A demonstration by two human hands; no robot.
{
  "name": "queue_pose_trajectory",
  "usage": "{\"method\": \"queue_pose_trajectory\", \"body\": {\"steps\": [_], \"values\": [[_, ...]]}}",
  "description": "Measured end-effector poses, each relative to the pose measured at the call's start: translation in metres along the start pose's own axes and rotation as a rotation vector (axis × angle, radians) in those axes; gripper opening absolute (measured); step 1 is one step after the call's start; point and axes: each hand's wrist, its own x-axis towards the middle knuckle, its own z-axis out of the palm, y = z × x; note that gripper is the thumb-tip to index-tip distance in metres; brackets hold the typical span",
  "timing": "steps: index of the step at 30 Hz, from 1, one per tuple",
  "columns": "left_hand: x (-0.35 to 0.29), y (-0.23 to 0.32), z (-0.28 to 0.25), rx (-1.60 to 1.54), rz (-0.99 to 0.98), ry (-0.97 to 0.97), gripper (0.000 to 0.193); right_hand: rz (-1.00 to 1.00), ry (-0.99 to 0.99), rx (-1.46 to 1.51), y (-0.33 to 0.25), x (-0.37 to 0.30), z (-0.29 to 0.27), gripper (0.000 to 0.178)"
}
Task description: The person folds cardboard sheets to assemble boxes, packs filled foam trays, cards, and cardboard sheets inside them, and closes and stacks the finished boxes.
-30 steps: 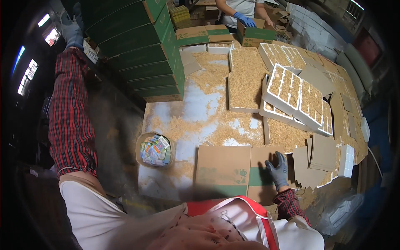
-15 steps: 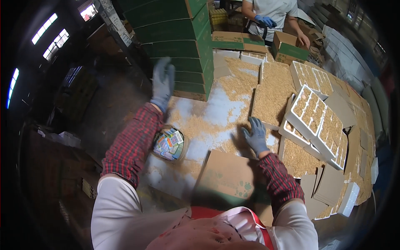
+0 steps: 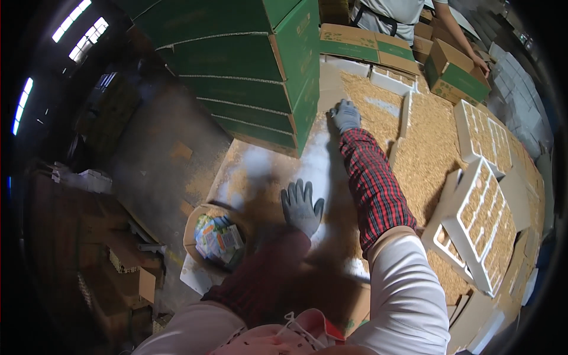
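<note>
My left hand [image 3: 303, 208], in a grey glove, is held over the pale work surface with its fingers spread and nothing in it. Farther off, my right hand [image 3: 346, 115], gloved alike, reaches forward with bent fingers at the near corner of a flat brown cardboard sheet [image 3: 331, 84] and appears to pinch it; the fingertips are partly hidden. The sheet lies beside a tall stack of green cartons [image 3: 236, 59]. Left of my left forearm stands a round container [image 3: 190, 234] filled with small colourful printed packets [image 3: 219, 238].
White foam trays [image 3: 482, 228] with tan filler lean on the right, over a broad bed of loose tan filler [image 3: 429, 142]. A co-worker's arm [image 3: 458, 29] reaches to an open green-and-brown carton [image 3: 455, 71] at the far right. Part of another carton [image 3: 358, 307] shows near my body.
My left hand has come right and nearer, down from beside the carton stack. My right hand has moved forward to the cardboard sheet. The view has shifted, so the stack looks larger.
</note>
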Motion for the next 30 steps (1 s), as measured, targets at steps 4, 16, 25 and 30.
{"method": "queue_pose_trajectory", "body": {"steps": [4,16,25,30], "values": [[-0.004,-0.007,-0.001,-0.064,0.011,0.054,0.058,0.495,-0.093,0.155,-0.017,0.045,-0.019,0.075],[-0.002,-0.007,0.009,-0.174,0.039,0.052,0.06,0.191,-0.276,0.156,0.046,0.045,-0.028,0.038],[-0.009,-0.013,0.004,0.078,0.039,-0.012,0.064,0.628,0.143,1.39,0.134,-0.106,-0.083,0.021],[-0.007,-0.017,0.027,-0.077,0.076,0.039,0.06,0.684,0.24,1.36,0.067,-0.342,-0.182,0.047]]}}
